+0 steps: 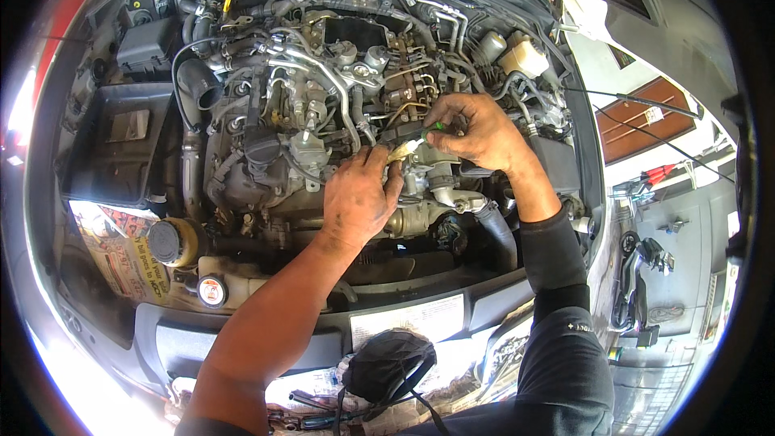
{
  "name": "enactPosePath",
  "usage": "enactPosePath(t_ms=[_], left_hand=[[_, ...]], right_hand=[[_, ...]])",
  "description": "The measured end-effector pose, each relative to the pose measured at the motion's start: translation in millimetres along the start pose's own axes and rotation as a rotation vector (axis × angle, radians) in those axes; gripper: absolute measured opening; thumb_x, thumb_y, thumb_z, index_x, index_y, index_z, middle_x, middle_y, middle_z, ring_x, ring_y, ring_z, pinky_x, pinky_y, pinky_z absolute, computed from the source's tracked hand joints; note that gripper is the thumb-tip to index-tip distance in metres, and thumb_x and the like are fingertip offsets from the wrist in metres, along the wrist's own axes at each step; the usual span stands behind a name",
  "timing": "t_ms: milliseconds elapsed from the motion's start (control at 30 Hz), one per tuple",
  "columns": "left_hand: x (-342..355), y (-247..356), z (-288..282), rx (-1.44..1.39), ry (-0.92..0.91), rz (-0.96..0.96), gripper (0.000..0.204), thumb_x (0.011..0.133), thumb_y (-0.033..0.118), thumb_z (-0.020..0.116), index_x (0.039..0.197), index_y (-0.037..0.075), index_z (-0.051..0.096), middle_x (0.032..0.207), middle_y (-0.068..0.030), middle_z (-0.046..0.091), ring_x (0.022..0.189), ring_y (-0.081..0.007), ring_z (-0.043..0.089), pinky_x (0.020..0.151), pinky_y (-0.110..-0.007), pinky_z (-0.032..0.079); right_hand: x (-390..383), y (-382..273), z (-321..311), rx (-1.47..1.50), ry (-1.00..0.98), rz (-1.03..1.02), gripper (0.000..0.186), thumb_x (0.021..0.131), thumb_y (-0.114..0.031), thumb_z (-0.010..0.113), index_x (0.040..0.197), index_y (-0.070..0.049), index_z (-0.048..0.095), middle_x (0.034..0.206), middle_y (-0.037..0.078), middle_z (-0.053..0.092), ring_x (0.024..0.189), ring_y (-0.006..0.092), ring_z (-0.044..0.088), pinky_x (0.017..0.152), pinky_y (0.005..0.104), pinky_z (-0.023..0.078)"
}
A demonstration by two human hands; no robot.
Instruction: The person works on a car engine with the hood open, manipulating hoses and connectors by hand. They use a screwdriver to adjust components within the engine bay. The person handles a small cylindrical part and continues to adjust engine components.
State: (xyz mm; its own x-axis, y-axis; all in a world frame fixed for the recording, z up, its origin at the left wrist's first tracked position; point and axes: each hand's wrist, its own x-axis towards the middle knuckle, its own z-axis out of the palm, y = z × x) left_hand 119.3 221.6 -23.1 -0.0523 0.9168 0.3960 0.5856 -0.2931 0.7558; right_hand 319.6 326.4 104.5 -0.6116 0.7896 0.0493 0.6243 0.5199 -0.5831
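Observation:
Over the middle of an open engine bay, my two hands meet fingertip to fingertip. My left hand pinches a small pale yellow, tube-like piece with a white tip. The tip points toward my right hand, whose thumb and fingers close on a small bright green piece. Whether the green piece touches the white tip I cannot tell. Below both hands lies the engine, with metal pipes, hoses and fittings. My fingers are smudged dark and hide parts of both small things.
At the left are an open black box, a capped yellowish reservoir and a newspaper sheet. A white-capped tank sits nearer. Along the front edge lie a black cloth item and hand tools. A pale reservoir stands far right.

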Motion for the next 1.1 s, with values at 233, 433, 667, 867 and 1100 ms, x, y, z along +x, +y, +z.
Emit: enactPosePath(t_ms=[233, 433, 667, 867, 1100], left_hand=[[0, 3, -2, 0.013, 0.016, 0.043, 0.023, 0.098, 0.020, 0.073, 0.113, 0.004, 0.066, 0.103, -0.0186, 0.073, 0.092, -0.0412, 0.074, 0.080, -0.052, 0.062], [1, 3, -5, 0.012, -0.021, 0.093, 0.025, 0.098, 0.021, 0.073, 0.113, 0.002, 0.068, 0.103, -0.0227, 0.074, 0.090, -0.0445, 0.074, 0.079, -0.055, 0.060], [2, 1, -6, -0.268, -0.074, -0.021, 0.024, 0.107, 0.021, 0.064, 0.113, -0.002, 0.062, 0.102, -0.0275, 0.069, 0.095, -0.0514, 0.069, 0.083, -0.058, 0.055], [0, -3, -3, -0.412, -0.130, -0.057, 0.024, 0.112, 0.023, 0.058, 0.114, -0.001, 0.056, 0.107, -0.0294, 0.067, 0.098, -0.0562, 0.064, 0.086, -0.060, 0.053], [-2, -2, 0, -0.223, -0.090, -0.021, 0.021, 0.108, 0.018, 0.061, 0.114, -0.002, 0.056, 0.109, -0.0295, 0.064, 0.098, -0.0556, 0.065, 0.084, -0.062, 0.054]], right_hand=[[-4, -12, 3, -0.087, -0.160, 0.094, 0.027, 0.094, -0.026, 0.087, 0.105, -0.004, 0.078, 0.083, 0.005, 0.073, 0.076, 0.0178, 0.062, 0.076, 0.0355, 0.053], [-2, -19, 6, -0.235, -0.209, 0.301, 0.037, 0.103, -0.039, 0.080, 0.103, -0.002, 0.076, 0.075, 0.011, 0.069, 0.069, 0.0213, 0.064, 0.070, 0.0410, 0.052], [-4, -9, 4, 0.187, -0.180, 0.137, 0.029, 0.101, -0.027, 0.084, 0.116, -0.004, 0.076, 0.095, 0.007, 0.076, 0.088, 0.0142, 0.066, 0.081, 0.0350, 0.055], [-5, 8, -10, 0.371, -0.163, 0.224, 0.024, 0.099, -0.018, 0.086, 0.116, -0.005, 0.077, 0.099, 0.001, 0.073, 0.092, 0.0109, 0.065, 0.082, 0.0295, 0.054], [40, 96, -39, 0.381, 0.338, 0.102, 0.028, 0.104, -0.025, 0.079, 0.120, -0.003, 0.072, 0.113, 0.007, 0.077, 0.105, 0.0167, 0.070, 0.097, 0.0337, 0.057]])
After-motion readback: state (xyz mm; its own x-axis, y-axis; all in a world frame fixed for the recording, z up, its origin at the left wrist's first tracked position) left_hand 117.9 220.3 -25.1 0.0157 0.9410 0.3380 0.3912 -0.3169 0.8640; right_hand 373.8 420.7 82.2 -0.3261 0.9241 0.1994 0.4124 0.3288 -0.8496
